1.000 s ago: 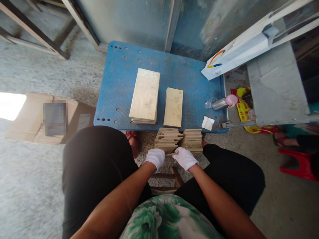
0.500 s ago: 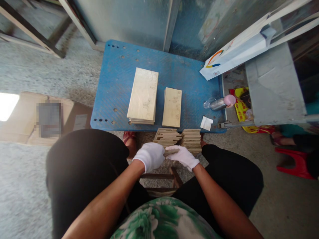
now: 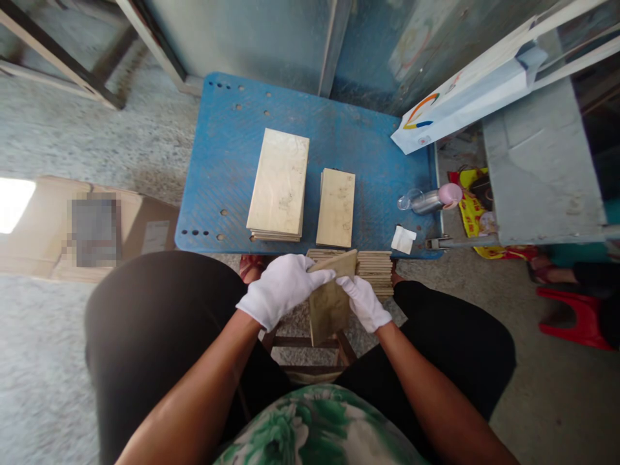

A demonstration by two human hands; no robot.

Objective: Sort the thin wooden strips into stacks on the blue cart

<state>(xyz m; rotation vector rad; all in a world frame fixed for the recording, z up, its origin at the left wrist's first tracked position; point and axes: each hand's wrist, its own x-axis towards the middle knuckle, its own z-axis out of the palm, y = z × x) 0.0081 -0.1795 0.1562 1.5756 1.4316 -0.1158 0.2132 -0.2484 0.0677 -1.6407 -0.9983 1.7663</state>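
Between my two white-gloved hands is a thin wooden board (image 3: 332, 307), tilted so that its broad face shows. My left hand (image 3: 285, 284) grips its left edge, thumb across the face. On the opposite edge, my right hand (image 3: 363, 302) pinches it with the thumb in front. Just beyond the board, a row of boards (image 3: 375, 272) stands stacked below the table's near edge, partly hidden by the held one. On the blue table (image 3: 223, 155) lie a taller stack of large pale boards (image 3: 278, 181) and a stack of narrower boards (image 3: 336, 206).
A metal flask with a pink lid (image 3: 436, 199) and a crumpled white paper (image 3: 403, 239) lie at the table's right. A white paper bag (image 3: 465, 90) leans behind. Flattened cardboard (image 3: 157, 226) lies left; a red stool (image 3: 571, 316) stands right, near another person's foot.
The board has turned from nearly edge-on to showing its broad face. My left hand has shifted left and up, with its thumb now extended across the board.
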